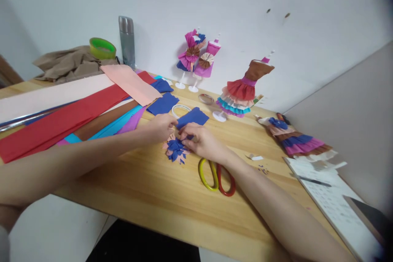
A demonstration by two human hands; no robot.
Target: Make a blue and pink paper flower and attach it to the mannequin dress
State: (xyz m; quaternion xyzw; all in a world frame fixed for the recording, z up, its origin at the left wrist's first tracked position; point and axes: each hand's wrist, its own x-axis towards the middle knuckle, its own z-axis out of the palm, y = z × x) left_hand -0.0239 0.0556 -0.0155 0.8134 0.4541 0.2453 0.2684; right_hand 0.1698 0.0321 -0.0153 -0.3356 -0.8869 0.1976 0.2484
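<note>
A small pile of blue and peach cut paper petals (pixel 175 150) lies on the wooden table in front of me. My right hand (pixel 201 142) bends over its right edge, thumb and fingers pinched on a blue paper petal (pixel 190 136). Just left of it, my left hand (pixel 161 127) is closed in a pinch above the pile; what it holds is too small to make out. A folded blue crepe paper piece (pixel 193 118) lies beyond my fingers, partly over a white tape ring (pixel 180 110). Scissors with yellow and red handles (pixel 218 178) rest under my right forearm, blades hidden.
Coloured crepe paper strips (pixel 64 120) spread across the left side. Small dress forms in paper dresses, one with a brown top (pixel 260 73), stand by the wall. A flask (pixel 127 43) and green tape roll (pixel 102 48) are at back left; a notebook (pixel 325 196) lies right.
</note>
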